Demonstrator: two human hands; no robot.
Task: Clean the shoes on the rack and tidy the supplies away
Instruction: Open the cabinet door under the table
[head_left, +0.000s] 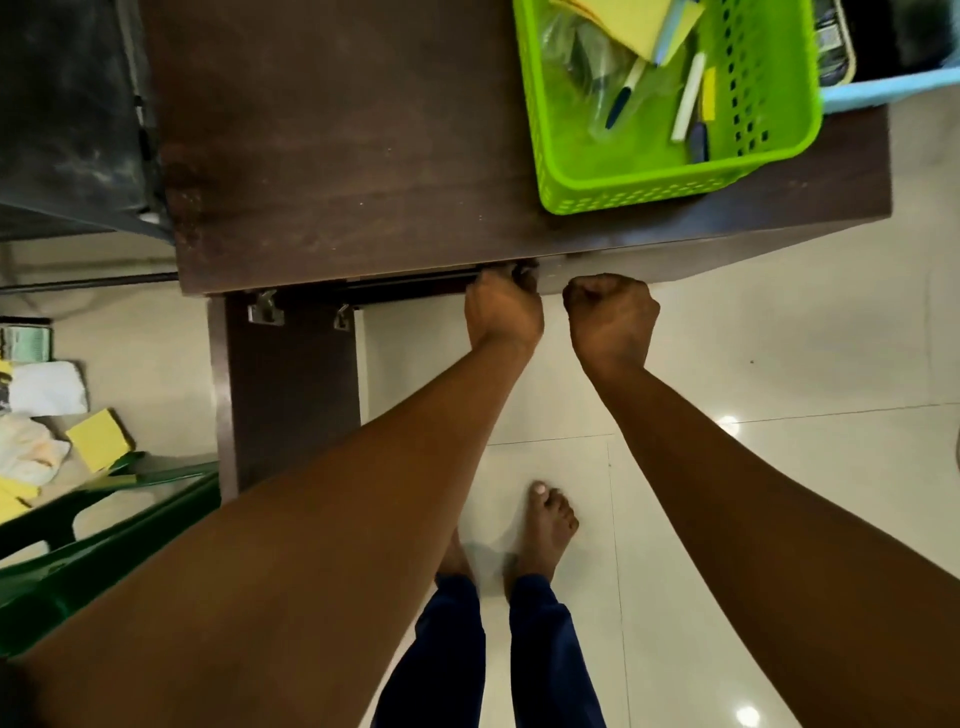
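My only view comes from the head camera, which looks almost straight down from above over both outstretched forearms, close to the dark wooden cabinet top (337, 156) at the frame's upper half and the tiled floor (753, 364) below, with the wide-angle edges probably bowed.

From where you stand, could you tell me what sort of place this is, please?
Probably a room in a home, by a shoe cupboard. A dark wooden cabinet stands on glossy floor tiles with a green basket of supplies on top, and the person's foot is bare.
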